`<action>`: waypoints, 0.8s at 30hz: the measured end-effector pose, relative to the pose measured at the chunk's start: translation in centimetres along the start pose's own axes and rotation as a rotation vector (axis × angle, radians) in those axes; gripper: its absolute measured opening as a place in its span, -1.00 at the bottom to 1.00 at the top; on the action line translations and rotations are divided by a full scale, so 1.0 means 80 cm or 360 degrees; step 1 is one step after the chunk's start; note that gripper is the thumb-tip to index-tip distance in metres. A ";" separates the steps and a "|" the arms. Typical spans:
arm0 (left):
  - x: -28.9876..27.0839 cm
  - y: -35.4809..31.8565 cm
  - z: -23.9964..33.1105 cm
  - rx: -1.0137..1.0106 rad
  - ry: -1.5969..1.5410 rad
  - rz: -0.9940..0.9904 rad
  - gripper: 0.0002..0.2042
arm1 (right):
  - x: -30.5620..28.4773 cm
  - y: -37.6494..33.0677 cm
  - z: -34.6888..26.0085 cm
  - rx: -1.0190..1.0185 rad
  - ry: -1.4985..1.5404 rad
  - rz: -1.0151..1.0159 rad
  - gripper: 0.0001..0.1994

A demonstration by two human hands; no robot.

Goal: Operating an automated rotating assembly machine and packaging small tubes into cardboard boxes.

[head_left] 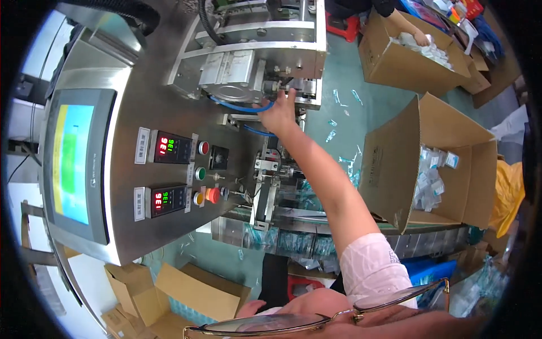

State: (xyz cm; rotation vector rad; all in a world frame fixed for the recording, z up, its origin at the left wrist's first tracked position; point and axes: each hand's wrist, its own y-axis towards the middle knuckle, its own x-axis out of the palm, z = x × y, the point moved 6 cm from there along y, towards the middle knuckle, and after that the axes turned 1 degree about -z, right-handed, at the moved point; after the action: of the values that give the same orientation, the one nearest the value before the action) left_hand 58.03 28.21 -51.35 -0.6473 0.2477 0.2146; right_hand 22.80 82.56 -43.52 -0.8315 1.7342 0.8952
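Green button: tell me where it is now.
In the head view, the green button sits left of centre on the metal panel, between the small red button above and the yellow button below.

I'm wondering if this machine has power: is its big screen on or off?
On: the screen glows green, blue and yellow, and both small displays show lit digits.

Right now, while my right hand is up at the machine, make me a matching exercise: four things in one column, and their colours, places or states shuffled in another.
1. Right hand
2. Display screen
3. Mushroom push button
4. Co-worker's hand

A. Orange-red
B. In an open cardboard box
C. Lit yellow, green and blue
D. Beside a blue hose

Pairs: 1-D, 2-C, 3-A, 4-B
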 end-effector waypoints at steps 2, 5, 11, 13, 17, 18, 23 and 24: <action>-0.093 0.055 0.145 -0.0057 0.0188 0.0228 -0.66 | 0.002 -0.019 0.004 -0.0122 0.0040 0.0045 -0.56; -0.164 0.063 0.246 -0.0193 0.0223 0.0599 -0.68 | -0.033 -0.076 -0.022 -0.0326 0.0409 -0.0033 -0.57; -0.219 0.077 0.257 0.0038 0.0698 0.0707 -0.72 | -0.066 -0.253 -0.072 -0.0552 0.0917 0.0034 -0.60; -0.243 0.103 0.283 0.0134 0.0963 0.0666 -0.70 | -0.069 -0.309 -0.071 -0.0583 0.0973 -0.0078 -0.59; -0.287 0.151 0.344 0.0327 0.1267 0.0644 -0.70 | -0.076 -0.403 -0.068 -0.0403 0.1382 -0.0400 -0.67; -0.298 0.149 0.351 0.0349 0.1336 0.0655 -0.70 | -0.086 -0.414 -0.072 -0.0426 0.1494 -0.0110 -0.69; -0.316 0.152 0.354 0.0441 0.1851 0.0494 -0.68 | -0.149 -0.387 -0.056 -0.0741 0.1827 0.0215 -0.85; -0.322 0.158 0.352 0.0433 0.1855 0.0498 -0.68 | -0.153 -0.380 -0.049 -0.0754 0.1878 0.0232 -0.88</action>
State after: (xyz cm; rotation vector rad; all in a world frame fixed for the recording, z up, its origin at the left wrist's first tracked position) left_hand 34.65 52.33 -29.25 -0.3941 1.4794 0.0759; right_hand 50.38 65.71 -36.77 -1.8043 2.6332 1.0021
